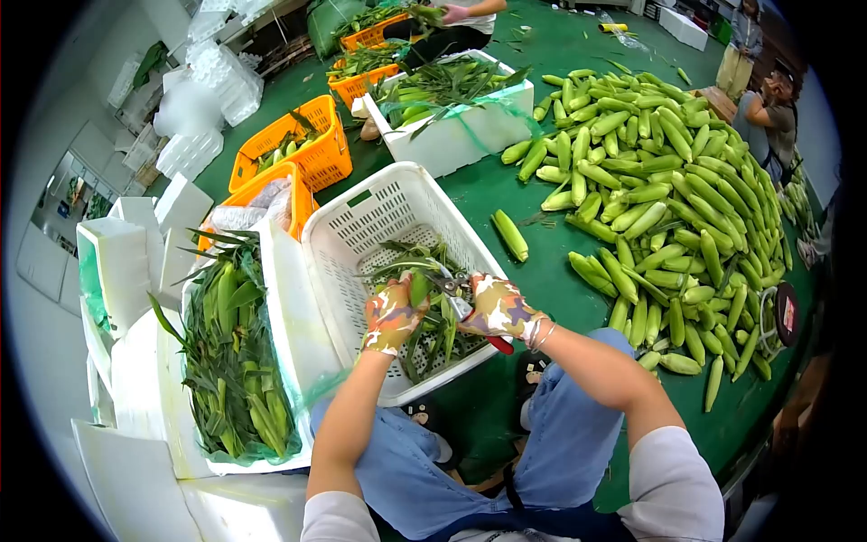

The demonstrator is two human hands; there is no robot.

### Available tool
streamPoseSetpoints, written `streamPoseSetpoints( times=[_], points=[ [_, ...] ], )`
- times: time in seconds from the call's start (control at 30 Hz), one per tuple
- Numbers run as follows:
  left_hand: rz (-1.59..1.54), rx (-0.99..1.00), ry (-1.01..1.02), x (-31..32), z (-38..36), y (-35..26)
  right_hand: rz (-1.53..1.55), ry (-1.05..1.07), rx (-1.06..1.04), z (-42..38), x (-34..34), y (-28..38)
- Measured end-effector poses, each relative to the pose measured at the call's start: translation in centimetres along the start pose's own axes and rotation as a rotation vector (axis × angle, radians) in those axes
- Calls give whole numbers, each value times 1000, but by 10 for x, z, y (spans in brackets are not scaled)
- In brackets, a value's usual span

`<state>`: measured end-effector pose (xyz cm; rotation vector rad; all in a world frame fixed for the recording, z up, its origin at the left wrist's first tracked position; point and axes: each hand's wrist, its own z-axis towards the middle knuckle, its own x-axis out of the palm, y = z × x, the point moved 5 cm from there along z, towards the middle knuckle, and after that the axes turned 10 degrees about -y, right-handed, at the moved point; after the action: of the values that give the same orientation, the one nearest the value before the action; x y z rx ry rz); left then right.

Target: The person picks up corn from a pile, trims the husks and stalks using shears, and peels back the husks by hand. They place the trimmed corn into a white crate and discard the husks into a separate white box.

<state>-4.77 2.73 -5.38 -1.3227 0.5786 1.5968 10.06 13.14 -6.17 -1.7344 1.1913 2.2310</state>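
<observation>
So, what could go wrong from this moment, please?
The shears in the right hand are close to the left hand, which holds a corn ear, so a slip might cut that hand. Also, a lone ear lies on the floor beside the white basket and could perhaps be stepped on.

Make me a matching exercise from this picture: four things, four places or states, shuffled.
1. Shears
2. Corn pile
3. White plastic basket
4. Nearest foam box

A. Filled with long green leaves
B. Gripped in the right hand
C. Below the left hand
D. Heaped on the green floor

Pairs: 1-B, 2-D, 3-C, 4-A
</observation>
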Motion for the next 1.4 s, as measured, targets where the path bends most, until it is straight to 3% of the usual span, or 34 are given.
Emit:
streamPoseSetpoints(
  times=[0.1, 0.17, 0.23, 0.27, 0.3, 0.37, 0.4, 0.47, 0.5, 0.53, 0.57, 0.67, 0.7, 0.77, 0.9, 0.93, 0.97, 1.0, 1.03, 1.07, 1.1, 1.13, 1.17, 1.2, 1.27, 1.3, 1.37, 1.4],
  points=[
    [1, 64, 26, 0, -4, -6, 255, 201, 156, 13, 26, -13],
    [13, -20, 112, 2, -7, -3, 529, 171, 274, 26, 39, -23],
    [-91, -175, 91, 17, -17, 18, 661, 358, 347, 33, 53, -27],
    [-263, -349, 168, 30, -25, 37, 663, 524, 378, 20, 29, -7],
    [-225, -338, 61, 42, -27, 56, 659, 533, 248, 23, 55, -13],
    [-784, -370, 208, 39, -25, 56, 912, 520, 235, 6, 91, -9],
    [-738, -361, 239, 80, -27, 95, 921, 694, 460, -11, 86, -9],
    [-1414, -914, 146, 75, -21, 84, 851, 688, 291, -21, 92, -8],
    [-1391, -955, 91, 45, -17, 58, 759, 718, 305, -27, 97, -10],
    [-1489, -914, 179, 43, -13, 55, 867, 678, 209, -38, 71, 1],
    [-1544, -992, 168, 42, -11, 48, 865, 764, 271, -40, 74, 1],
    [-1649, -865, 170, 34, -8, 19, 1071, 557, 291, -52, 61, -5],
    [-1716, -929, 186, 34, -8, 6, 1071, 553, 291, -53, 62, -4],
    [-1788, -989, 207, 36, -9, -22, 1172, 287, 293, -53, 57, -7],
    [-1891, -1004, 179, 47, -4, -53, 1146, 153, 432, -65, 49, -18],
    [-1948, -923, 266, 51, 2, -54, 1219, 191, 519, -71, 46, -24],
    [-2004, -841, 343, 55, 8, -55, 1364, 81, 616, -93, 6, -12],
    [-1943, -900, 300, 60, 14, -48, 1552, 266, 611, -108, -10, -9],
    [-1889, -965, 212, 70, 23, -31, 1588, 286, 779, -128, -15, -11],
    [-1971, -844, 218, 108, 36, 14, 1649, 280, 839, -144, 10, -33],
    [-2054, -722, 226, 144, 47, 57, 1786, 330, 875, -166, -25, -27],
    [-1601, -804, 21, 123, 43, 62, 1809, 199, 952, -185, -42, -40],
    [-1243, -873, -30, 82, 39, 51, 1933, 118, 918, -198, -70, -44],
    [-1320, -809, 54, 182, 54, 140, 1947, 3, 857, -213, -92, -57],
    [-501, -234, -108, 137, 82, 138, 1886, -259, 665, -245, -134, -94],
    [-789, -300, -140, 114, 118, 150, 1837, -355, 578, -262, -152, -116],
    [-1398, -418, -232, 67, 191, 174, 1477, -1148, 614, -317, -167, -189],
    [-1874, -564, -279, 20, 245, 171, 1444, -999, 694, -314, -192, -149]
  ],
)
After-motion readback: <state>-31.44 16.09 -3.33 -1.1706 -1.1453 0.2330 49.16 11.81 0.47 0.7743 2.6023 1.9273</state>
